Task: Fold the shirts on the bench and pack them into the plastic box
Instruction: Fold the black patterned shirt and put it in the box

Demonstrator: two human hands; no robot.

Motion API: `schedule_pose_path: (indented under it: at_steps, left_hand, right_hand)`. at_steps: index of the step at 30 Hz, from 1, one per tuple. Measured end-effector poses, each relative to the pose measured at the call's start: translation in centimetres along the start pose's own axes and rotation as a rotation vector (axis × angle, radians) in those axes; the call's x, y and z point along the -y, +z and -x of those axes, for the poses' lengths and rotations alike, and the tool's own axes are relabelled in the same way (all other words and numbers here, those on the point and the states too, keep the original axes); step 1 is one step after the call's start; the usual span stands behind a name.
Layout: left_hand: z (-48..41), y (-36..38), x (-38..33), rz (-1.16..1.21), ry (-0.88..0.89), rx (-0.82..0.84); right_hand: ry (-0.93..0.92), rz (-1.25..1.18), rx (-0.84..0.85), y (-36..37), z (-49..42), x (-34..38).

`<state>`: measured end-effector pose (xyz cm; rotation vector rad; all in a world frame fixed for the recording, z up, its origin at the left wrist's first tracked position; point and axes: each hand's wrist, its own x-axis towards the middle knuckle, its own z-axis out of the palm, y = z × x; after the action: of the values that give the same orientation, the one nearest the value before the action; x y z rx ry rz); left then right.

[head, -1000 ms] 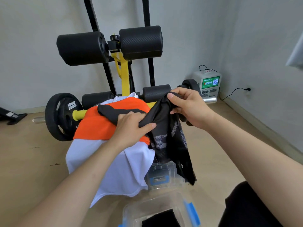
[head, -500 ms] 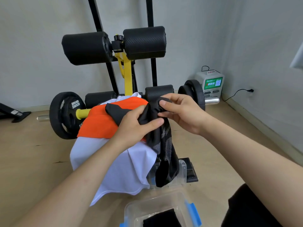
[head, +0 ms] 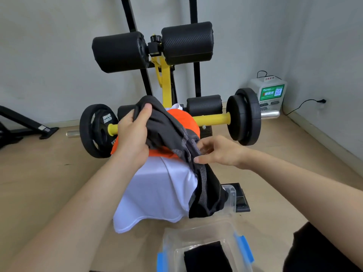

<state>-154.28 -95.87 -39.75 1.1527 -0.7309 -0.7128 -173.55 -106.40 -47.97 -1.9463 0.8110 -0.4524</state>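
Dark shirt edge now farther left

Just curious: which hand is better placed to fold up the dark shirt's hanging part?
Probably the right hand: it is beside the dark shirt's hanging part, while the left hand grips its top.

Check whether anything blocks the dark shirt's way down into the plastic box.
Nothing visible blocks it. The left hand grips the dark shirt, the right hand pinches its edge, and the plastic box stands open just below. One folded black garment lies inside, and the white shirt hangs short of the rim.
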Motion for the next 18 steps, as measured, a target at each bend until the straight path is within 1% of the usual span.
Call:
schedule_pose_path:
  at_steps: [2, 5, 7, 10, 12, 15, 17, 18]
  left_hand:
    - [-0.2, -1.1, -0.6, 0.018, -0.016, -0.062]
    - [-0.2, -2.9, -1.6, -0.073, -0.078, -0.067]
    - [-0.3, -3.9, -1.8, -0.224, -0.106, -0.062]
    - [-0.1, -4.7, -0.9, -0.538, 0.021, -0.041]
    - [0.9, -4.1, -0.2, -0.629, 0.121, 0.105]
    - [2.1, -2.4, 1.0, -0.791, 0.278, 0.419]
    - [2.4, -1.6, 2.1, -0.955, 0.253, 0.57]
    - [2.5, -1.3, 2.6, -0.99, 0.219, 0.609]
  right_hand:
    - [0.023, -0.046, -0.021, -0.6, -0.1, 0.2]
    - [0.045, -0.271, -0.028, -1.5, 0.2, 0.9]
    - [0.037, -0.375, -0.046, -2.0, 0.4, 1.6]
    - [0.003, -0.457, -0.017, -2.3, 1.1, 3.0]
    - [-0.027, -0.484, 0.038, -2.1, 1.6, 3.9]
    - [-0.069, -0.488, 0.105, -1.5, 2.3, 5.1]
    - [-0.096, -0.471, 0.087, -1.1, 2.6, 5.4]
    - [-0.104, -0.462, 0.062, -1.0, 2.6, 5.4]
